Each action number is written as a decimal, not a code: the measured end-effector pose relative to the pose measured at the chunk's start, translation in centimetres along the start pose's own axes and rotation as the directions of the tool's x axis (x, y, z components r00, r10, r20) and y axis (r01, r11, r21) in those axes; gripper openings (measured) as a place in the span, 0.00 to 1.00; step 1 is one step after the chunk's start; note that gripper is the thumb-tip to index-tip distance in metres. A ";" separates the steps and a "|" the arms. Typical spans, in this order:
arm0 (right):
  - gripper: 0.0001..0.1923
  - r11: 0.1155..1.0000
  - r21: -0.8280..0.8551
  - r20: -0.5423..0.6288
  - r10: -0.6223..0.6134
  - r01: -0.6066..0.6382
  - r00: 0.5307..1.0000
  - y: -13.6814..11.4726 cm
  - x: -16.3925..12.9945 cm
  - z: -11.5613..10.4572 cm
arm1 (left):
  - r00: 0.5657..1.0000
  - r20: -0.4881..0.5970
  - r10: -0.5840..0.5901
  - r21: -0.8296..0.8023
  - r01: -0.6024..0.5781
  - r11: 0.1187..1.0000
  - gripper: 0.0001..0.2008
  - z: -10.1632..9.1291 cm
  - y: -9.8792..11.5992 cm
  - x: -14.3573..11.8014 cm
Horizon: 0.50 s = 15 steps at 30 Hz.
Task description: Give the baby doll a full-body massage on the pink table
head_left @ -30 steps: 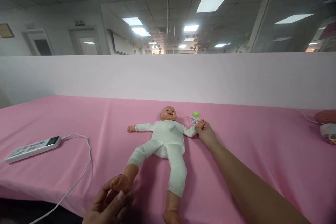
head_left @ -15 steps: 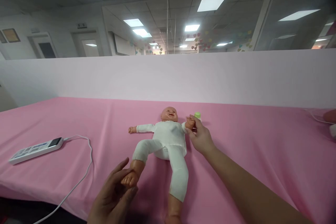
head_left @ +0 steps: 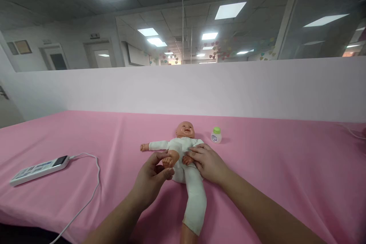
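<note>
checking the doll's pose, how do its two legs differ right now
The doll's leg on the viewer's left is folded up, its bare foot held over the belly by the left hand. The other leg lies stretched out flat on the pink cloth, toward the camera, with no hand on it. The right hand presses the doll's arm to its belly instead. Both legs wear the same white trousers.

One doll [head_left: 185, 152] mid-table. One green-capped bottle [head_left: 216, 135] near table's far edge. One white power strip [head_left: 38, 165] with one cable [head_left: 91, 183], left edge. Two hands: left hand [head_left: 153, 177], right hand [head_left: 207, 162].
</note>
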State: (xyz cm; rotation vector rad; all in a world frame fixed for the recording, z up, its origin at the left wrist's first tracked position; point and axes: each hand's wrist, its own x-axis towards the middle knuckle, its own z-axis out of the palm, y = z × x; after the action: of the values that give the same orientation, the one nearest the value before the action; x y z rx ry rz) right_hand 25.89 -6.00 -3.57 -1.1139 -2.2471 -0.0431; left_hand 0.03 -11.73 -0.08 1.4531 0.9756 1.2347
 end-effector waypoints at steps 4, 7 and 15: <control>0.22 0.999 0.032 -0.052 -0.040 0.042 0.998 -0.1 0.0 -0.1 | 1.000 -0.019 0.014 0.075 -0.013 0.997 0.17 0.2 0.5 1.0; 0.23 0.985 0.165 -0.139 0.072 -0.049 0.988 0.6 -0.3 -0.5 | 0.996 -0.083 0.038 0.068 -0.033 0.997 0.22 0.1 1.4 0.3; 0.26 0.611 0.616 -0.275 0.758 -0.498 0.591 7.6 -1.7 -1.3 | 0.954 -0.292 0.069 0.120 -0.035 0.992 0.23 -2.3 1.9 -6.0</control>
State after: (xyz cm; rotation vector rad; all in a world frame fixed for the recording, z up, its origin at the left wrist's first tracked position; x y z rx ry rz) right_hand 32.88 -2.70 -5.23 -1.3728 -1.1508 0.4569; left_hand -3.27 -17.54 0.47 1.4131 1.2316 1.4867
